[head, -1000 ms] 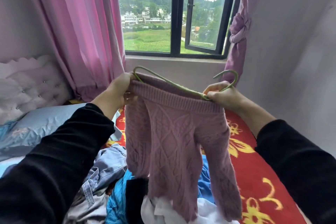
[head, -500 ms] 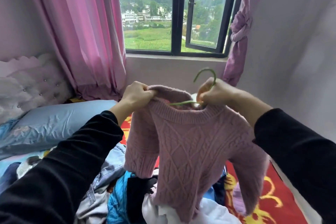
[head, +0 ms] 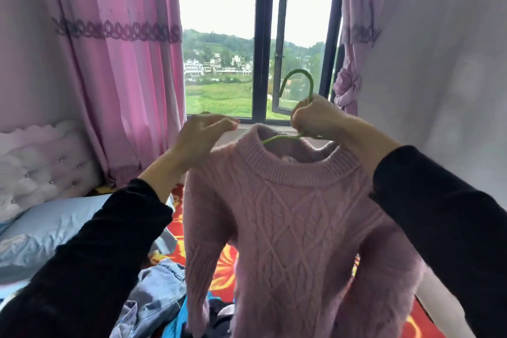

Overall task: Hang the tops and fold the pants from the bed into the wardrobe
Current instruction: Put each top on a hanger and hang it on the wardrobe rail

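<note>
Holding pink cable-knit sweater up in the air on thin green hanger, above the heap of clothes on the red flowered bedspread. Our right hand is clenched round the hanger's stem just under the hook. Our left hand: fingers straight and loose, touching the sweater's shoulder, gripping nothing we can see
</note>
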`<state>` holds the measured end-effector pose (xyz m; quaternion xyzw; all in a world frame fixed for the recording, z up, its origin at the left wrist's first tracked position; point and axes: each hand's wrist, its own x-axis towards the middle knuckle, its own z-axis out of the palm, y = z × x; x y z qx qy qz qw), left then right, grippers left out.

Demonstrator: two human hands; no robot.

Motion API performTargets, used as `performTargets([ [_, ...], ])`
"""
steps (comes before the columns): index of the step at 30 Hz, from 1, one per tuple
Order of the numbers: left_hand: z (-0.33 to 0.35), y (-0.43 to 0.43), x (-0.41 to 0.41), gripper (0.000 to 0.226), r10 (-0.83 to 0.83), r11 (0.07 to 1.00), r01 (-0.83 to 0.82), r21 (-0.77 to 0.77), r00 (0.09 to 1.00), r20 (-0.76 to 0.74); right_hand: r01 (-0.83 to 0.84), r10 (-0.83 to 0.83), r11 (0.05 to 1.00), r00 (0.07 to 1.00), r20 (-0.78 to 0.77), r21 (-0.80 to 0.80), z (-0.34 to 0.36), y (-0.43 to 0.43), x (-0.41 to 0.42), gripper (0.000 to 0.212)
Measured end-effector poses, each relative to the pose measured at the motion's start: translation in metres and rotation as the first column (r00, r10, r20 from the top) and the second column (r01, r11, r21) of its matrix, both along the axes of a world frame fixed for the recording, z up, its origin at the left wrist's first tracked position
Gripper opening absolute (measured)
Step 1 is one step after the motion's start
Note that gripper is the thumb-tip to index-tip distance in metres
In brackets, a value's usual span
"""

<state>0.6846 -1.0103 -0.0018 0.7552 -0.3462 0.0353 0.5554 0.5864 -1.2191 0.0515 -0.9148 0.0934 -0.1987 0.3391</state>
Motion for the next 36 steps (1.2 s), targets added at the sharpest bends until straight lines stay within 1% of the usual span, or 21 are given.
performTargets([
  [1, -0.002, 0.002, 0.002, 0.045, 0.010, 0.991, -0.022, 0.132, 0.995, 0.095, 0.003, -0.003, 1.000, 1.000, -0.007, 0.003, 0.004, 0.004, 0.000, 0.023],
  [2, -0.010, 0.005, 0.003, 0.046, -0.033, 0.957, -0.002, 0.290, 0.993, 0.116, -0.006, 0.006, 1.000, 1.000, -0.013, 0.002, 0.006, 0.007, 0.001, 0.025],
  [3, -0.019, 0.007, 0.004, 0.044, -0.088, 0.913, 0.045, 0.405, 0.992, 0.088, -0.019, 0.019, 1.000, 1.000, -0.023, -0.004, 0.007, 0.010, 0.001, 0.028],
  [4, -0.029, 0.009, 0.007, 0.037, -0.114, 0.886, 0.071, 0.457, 0.991, 0.066, -0.038, 0.038, 0.999, 0.999, -0.032, -0.006, 0.006, 0.013, 0.002, 0.030],
  [7, -0.042, 0.011, 0.009, 0.004, -0.106, 0.940, 0.055, 0.336, 0.985, 0.135, -0.081, 0.081, 0.997, 0.995, -0.050, 0.001, 0.007, 0.016, -0.001, 0.035],
  [9, -0.035, 0.014, 0.004, 0.024, -0.081, 0.969, 0.027, 0.245, 0.974, 0.214, -0.090, 0.090, 0.996, 0.995, -0.043, -0.009, 0.017, 0.016, -0.008, 0.035],
  [11, -0.024, 0.018, -0.003, 0.033, -0.042, 0.986, -0.007, 0.164, 0.954, 0.297, -0.089, 0.090, 0.996, 0.996, -0.023, 0.005, 0.029, 0.016, -0.015, 0.031],
  [12, -0.016, 0.021, -0.007, 0.035, -0.003, 0.991, -0.044, 0.126, 0.937, 0.349, -0.092, 0.094, 0.994, 0.995, -0.030, 0.054, 0.034, 0.017, -0.020, 0.025],
  [14, -0.003, 0.029, -0.011, 0.026, 0.106, 0.988, -0.145, 0.057, 0.895, 0.434, -0.122, 0.145, 0.979, 0.979, -0.143, 0.161, 0.040, 0.022, -0.030, 0.019],
  [16, 0.003, 0.040, -0.012, 0.014, 0.192, 0.972, -0.234, 0.031, 0.857, 0.478, -0.178, 0.229, 0.967, 0.922, -0.312, 0.183, 0.044, 0.029, -0.038, 0.024],
  [18, -0.001, 0.052, -0.020, 0.020, 0.267, 0.955, -0.295, -0.014, 0.843, 0.466, -0.278, 0.328, 0.942, 0.881, -0.340, 0.190, 0.044, 0.038, -0.041, 0.016],
  [20, -0.009, 0.064, -0.031, 0.032, 0.337, 0.929, -0.368, -0.035, 0.805, 0.488, -0.352, 0.398, 0.913, 0.880, -0.261, 0.206, 0.040, 0.048, -0.040, 0.014],
  [22, -0.014, 0.077, -0.047, 0.039, 0.321, 0.919, -0.393, 0.031, 0.792, 0.520, -0.390, 0.427, 0.897, 0.886, -0.179, 0.208, 0.033, 0.065, -0.039, 0.014],
  [23, -0.016, 0.084, -0.054, 0.038, 0.297, 0.919, -0.388, 0.069, 0.797, 0.527, -0.406, 0.439, 0.891, 0.886, -0.153, 0.204, 0.030, 0.075, -0.041, 0.016],
  [25, -0.015, 0.097, -0.072, 0.024, 0.302, 0.902, -0.415, 0.114, 0.799, 0.520, -0.450, 0.467, 0.880, 0.877, -0.110, 0.151, 0.027, 0.093, -0.047, 0.017],
  [26, -0.015, 0.104, -0.080, 0.020, 0.353, 0.886, -0.454, 0.091, 0.789, 0.502, -0.475, 0.481, 0.876, 0.873, -0.082, 0.087, 0.025, 0.100, -0.051, 0.015],
  [28, -0.015, 0.122, -0.095, 0.020, 0.492, 0.840, -0.542, -0.030, 0.738, 0.462, -0.471, 0.475, 0.873, 0.880, 0.005, -0.127, 0.017, 0.106, -0.060, 0.014],
  [30, -0.015, 0.146, -0.114, 0.019, 0.614, 0.766, -0.631, -0.128, 0.658, 0.436, -0.403, 0.441, 0.872, 0.893, 0.088, -0.277, -0.001, 0.106, -0.071, 0.025],
  [32, -0.015, 0.173, -0.137, 0.016, 0.683, 0.710, -0.683, -0.169, 0.611, 0.401, -0.390, 0.435, 0.889, 0.882, 0.180, -0.239, -0.029, 0.110, -0.083, 0.044],
  [34, -0.017, 0.196, -0.164, 0.016, 0.727, 0.666, -0.724, -0.181, 0.577, 0.372, -0.404, 0.433, 0.901, 0.859, 0.274, -0.158, -0.052, 0.121, -0.090, 0.050],
  [36, -0.023, 0.219, -0.194, 0.017, 0.766, 0.619, -0.766, -0.174, 0.539, 0.349, -0.450, 0.473, 0.881, 0.843, 0.256, -0.147, -0.063, 0.143, -0.095, 0.056],
])
